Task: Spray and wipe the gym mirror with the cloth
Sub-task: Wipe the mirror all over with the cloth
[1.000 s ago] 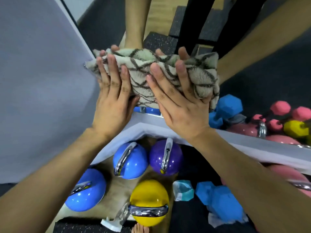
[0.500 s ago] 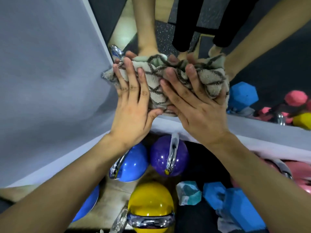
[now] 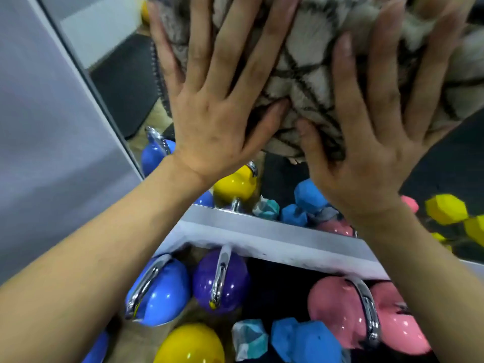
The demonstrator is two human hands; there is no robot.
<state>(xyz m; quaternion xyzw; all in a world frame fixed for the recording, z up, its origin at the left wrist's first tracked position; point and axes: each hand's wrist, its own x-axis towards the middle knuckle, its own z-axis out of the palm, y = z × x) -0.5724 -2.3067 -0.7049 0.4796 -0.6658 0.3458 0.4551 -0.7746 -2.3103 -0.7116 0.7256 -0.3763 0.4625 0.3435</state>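
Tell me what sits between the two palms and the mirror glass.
In the head view, only the striped cloth: the left hand and right hand press it flat-fingered against the mirror.

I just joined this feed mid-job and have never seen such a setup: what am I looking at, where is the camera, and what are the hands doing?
This is no machine: a person wears one camera on the head, looking forward and down. The left hand and right hand lie flat with straight fingers, pressing a striped fluffy cloth against the mirror. Nothing is gripped; the cloth is just pushed. Below the mirror's white ledge, on the floor, stand kettlebells: blue, purple, pink and yellow. The coloured shapes above the ledge are reflections. No spray bottle is in view.
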